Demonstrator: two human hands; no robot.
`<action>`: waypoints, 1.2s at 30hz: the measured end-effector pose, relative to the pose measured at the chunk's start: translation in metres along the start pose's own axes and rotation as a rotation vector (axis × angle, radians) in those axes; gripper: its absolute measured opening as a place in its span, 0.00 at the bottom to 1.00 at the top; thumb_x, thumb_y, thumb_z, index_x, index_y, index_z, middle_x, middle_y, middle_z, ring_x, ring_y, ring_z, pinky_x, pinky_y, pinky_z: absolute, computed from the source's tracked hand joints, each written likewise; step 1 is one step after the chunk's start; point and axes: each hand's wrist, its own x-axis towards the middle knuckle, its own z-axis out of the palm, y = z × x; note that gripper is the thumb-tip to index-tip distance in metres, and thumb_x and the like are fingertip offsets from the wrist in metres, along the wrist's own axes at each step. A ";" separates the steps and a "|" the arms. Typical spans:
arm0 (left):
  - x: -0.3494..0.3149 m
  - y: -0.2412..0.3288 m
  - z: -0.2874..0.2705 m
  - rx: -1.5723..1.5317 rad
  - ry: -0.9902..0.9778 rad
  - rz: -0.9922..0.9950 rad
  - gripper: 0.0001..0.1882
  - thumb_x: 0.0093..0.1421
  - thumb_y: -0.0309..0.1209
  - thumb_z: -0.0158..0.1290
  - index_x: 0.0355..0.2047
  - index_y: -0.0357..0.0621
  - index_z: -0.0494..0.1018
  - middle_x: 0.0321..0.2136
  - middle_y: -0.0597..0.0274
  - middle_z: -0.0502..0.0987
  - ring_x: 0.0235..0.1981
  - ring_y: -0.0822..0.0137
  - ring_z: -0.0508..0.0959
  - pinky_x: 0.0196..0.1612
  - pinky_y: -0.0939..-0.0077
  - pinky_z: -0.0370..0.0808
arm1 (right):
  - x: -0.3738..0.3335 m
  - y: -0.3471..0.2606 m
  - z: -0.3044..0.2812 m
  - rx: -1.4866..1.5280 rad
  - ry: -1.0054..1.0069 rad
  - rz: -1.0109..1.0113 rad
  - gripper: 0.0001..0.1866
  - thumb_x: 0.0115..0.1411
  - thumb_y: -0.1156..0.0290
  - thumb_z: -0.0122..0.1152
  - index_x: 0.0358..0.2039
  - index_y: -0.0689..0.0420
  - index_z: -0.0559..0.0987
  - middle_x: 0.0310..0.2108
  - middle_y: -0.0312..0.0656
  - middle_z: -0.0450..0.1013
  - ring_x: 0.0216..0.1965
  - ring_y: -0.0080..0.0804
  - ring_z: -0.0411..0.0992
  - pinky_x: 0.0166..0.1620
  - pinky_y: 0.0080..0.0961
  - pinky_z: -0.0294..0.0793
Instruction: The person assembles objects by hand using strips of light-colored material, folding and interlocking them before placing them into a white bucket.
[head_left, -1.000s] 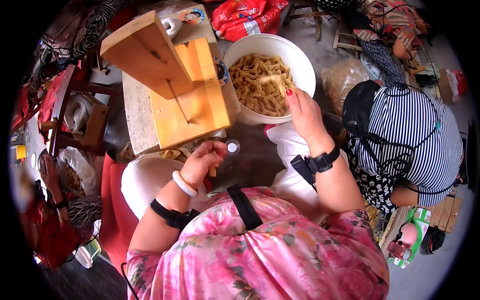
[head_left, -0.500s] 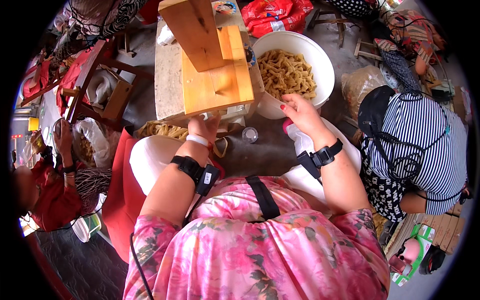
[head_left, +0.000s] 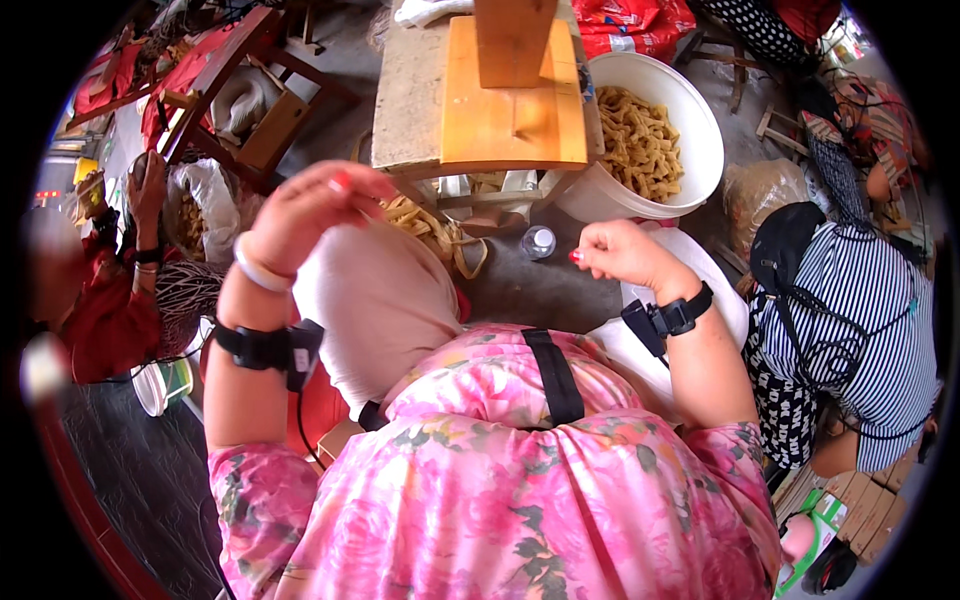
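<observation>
My left hand (head_left: 325, 205) is raised off the near left corner of a worn bench (head_left: 410, 120), fingers stretched to the right, no object visible in it. It is slightly blurred. My right hand (head_left: 630, 250) hangs above my right leg, in front of a white bucket (head_left: 707, 150). Its fingers are curled and pinched together; anything inside is hidden. The bucket holds many short, yellow-brown twisted pieces (head_left: 640, 150). On the bench lies a varnished wooden board (head_left: 480, 120) with a thick wooden post (head_left: 512, 45) standing up from it. Neither hand touches these.
A clear plastic bottle (head_left: 538, 242) is on the floor between my hands. Long tan strips (head_left: 415, 222) lie below the bench. Co-workers sit close by: one in a striped top (head_left: 865, 300) to the right, one in red sleeves (head_left: 115, 315) to the left. A red bag (head_left: 640, 30) lies behind the bucket.
My left hand has come out from the bench's front edge and risen leftward. My right hand has drawn back from the bucket's rim and its fingers have curled. The view has shifted left.
</observation>
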 end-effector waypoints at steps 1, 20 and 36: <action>-0.004 -0.004 -0.028 -0.050 0.096 0.071 0.17 0.67 0.36 0.45 0.48 0.36 0.71 0.45 0.55 0.76 0.44 0.69 0.76 0.48 0.75 0.71 | 0.003 -0.001 0.008 0.001 -0.026 -0.009 0.09 0.59 0.69 0.58 0.24 0.58 0.75 0.19 0.33 0.72 0.21 0.18 0.69 0.25 0.19 0.67; 0.140 -0.340 -0.103 0.339 0.209 -0.094 0.20 0.60 0.36 0.51 0.49 0.36 0.72 0.48 0.48 0.76 0.49 0.54 0.74 0.54 0.69 0.68 | 0.036 0.028 0.053 -0.226 0.022 0.351 0.05 0.61 0.75 0.54 0.36 0.61 0.76 0.25 0.37 0.73 0.27 0.23 0.71 0.32 0.20 0.72; 0.161 -0.382 -0.113 -0.181 0.145 -0.282 0.24 0.56 0.37 0.58 0.49 0.34 0.71 0.45 0.52 0.77 0.44 0.62 0.75 0.49 0.71 0.71 | 0.066 0.060 0.042 -0.391 0.025 0.249 0.07 0.62 0.74 0.52 0.39 0.60 0.74 0.30 0.35 0.72 0.31 0.22 0.71 0.35 0.20 0.72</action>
